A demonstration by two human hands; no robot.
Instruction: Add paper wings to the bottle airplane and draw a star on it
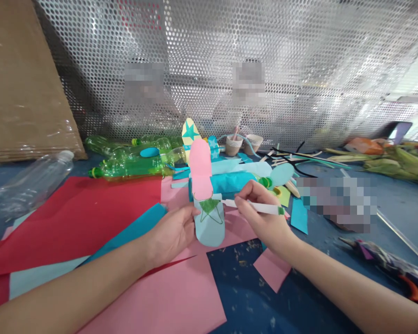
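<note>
My left hand (170, 232) pinches the left edge of a rounded light blue paper piece (210, 234). On that paper is a star outline in green, its upper part coloured in. My right hand (266, 225) grips a white marker (270, 208) with a green end, its tip at the paper's upper right edge. Directly above the paper stands a rounded pink paper piece (200, 162). Behind it are a yellow paper oval (188, 126) bearing a blue star and a bottle wrapped in blue paper (233, 182).
Red sheets (118, 204) and pink sheets (167, 297) spread over the blue table. Green plastic bottles (132, 166) and a clear bottle (31, 183) lie at the left. Small cups (233, 146) stand behind. Corn husks (397, 160) and an orange-handled tool (416, 290) are at the right.
</note>
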